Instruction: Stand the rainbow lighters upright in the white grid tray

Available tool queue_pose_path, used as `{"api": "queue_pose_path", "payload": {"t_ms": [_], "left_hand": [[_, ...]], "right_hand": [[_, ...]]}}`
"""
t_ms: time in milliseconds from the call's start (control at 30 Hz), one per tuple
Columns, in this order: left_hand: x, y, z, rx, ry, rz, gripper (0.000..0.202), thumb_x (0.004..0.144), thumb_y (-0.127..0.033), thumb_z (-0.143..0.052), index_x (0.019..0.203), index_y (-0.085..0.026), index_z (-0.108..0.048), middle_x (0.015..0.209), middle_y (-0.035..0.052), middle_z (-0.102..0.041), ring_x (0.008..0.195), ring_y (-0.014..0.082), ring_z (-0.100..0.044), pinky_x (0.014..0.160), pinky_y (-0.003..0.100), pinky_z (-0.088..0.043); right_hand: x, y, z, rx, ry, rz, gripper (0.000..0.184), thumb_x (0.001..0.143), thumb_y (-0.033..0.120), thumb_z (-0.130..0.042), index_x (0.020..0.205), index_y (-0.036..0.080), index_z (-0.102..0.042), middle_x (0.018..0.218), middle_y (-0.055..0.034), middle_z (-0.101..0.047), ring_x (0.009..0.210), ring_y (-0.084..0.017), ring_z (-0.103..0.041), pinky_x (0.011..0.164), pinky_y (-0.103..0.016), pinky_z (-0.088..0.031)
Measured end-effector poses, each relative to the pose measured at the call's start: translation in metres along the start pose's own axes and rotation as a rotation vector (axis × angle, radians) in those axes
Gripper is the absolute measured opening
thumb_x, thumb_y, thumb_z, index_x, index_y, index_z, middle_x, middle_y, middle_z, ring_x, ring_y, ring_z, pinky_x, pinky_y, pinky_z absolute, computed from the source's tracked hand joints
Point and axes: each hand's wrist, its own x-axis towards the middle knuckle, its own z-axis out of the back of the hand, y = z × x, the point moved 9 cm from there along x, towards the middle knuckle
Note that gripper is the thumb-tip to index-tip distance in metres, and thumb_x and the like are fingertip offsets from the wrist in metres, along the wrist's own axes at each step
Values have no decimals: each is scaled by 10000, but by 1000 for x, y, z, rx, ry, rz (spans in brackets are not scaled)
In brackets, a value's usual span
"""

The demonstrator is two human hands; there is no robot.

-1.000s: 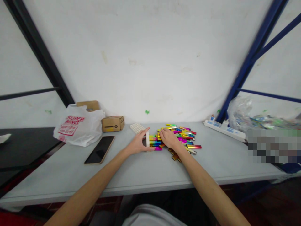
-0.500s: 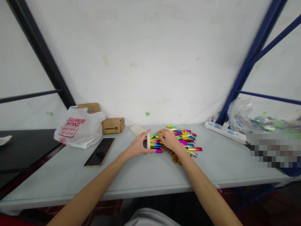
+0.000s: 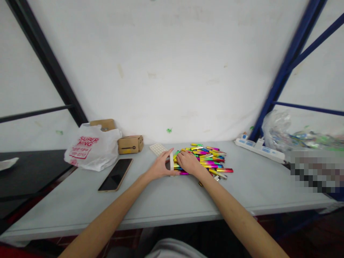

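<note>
My left hand (image 3: pixel 161 166) grips a thin white tray (image 3: pixel 171 163) standing on edge, thumb at its near end and fingers at its far end. To its right spreads a loose pile of shiny, slim multicoloured sticks (image 3: pixel 212 164), in yellow, magenta, green, blue and red; their exact kind is too small to tell. My right hand (image 3: pixel 189 162) lies over the left part of this pile, fingers curled down on the sticks close to the tray. The fingertips are partly hidden. Behind my left hand a white gridded tray (image 3: pixel 158 149) rests flat.
On the left are a phone (image 3: pixel 116 175), a small cardboard box (image 3: pixel 130 144) and a white plastic bag (image 3: pixel 92 147). A power strip (image 3: pixel 259 150) lies at the back right, beside a clear plastic bag (image 3: pixel 276 130). The table's front edge (image 3: pixel 188 219) runs under my forearms.
My right hand has shifted slightly left and lower, closer to the white tray. Gold-coloured sticks at the pile's near side are now mostly out of sight. My left hand keeps its hold.
</note>
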Motion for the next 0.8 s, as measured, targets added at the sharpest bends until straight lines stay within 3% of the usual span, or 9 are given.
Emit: {"api": "queue_pose_path", "payload": {"t_ms": [167,300,567,800], "left_hand": [[-2,-3,0,-43,0,-9,1229,648,-699,-935,1651,-216,-415,1556,173,-533,1479,388,-503,1257,525,-422],[-2,-1,-1,-27,1,4,1225,648,-690,-937,1652,-224,-411,1549,171,-540,1482,398,-499,1270,555,-396],[0,3,-2,-81,6,12,1284,552,-644,-1007,1635,-244,-446,1562,181,-540,1488,419,-493,1280,586,-367],[-5,11,7,-159,-24,68,1228,579,-650,-993,1620,-272,-462,1554,163,-526,1471,416,-501,1158,566,-528]], "right_hand": [[-1,-2,-2,-1,0,25,365,1146,274,-372,1200,149,-710,1242,-155,-737,1252,-266,-638,1104,-400,-459],[-1,-1,-1,12,-21,5,376,1146,273,-362,1177,149,-715,1225,-153,-738,1251,-270,-632,1105,-410,-445],[-7,25,-1,-12,-44,-4,358,1122,287,-393,1275,148,-686,1207,-179,-735,1163,-310,-656,1026,-429,-462],[-11,4,0,9,-53,-34,352,1128,240,-375,1154,159,-717,1189,-155,-752,1163,-287,-661,1056,-417,-429]]}}
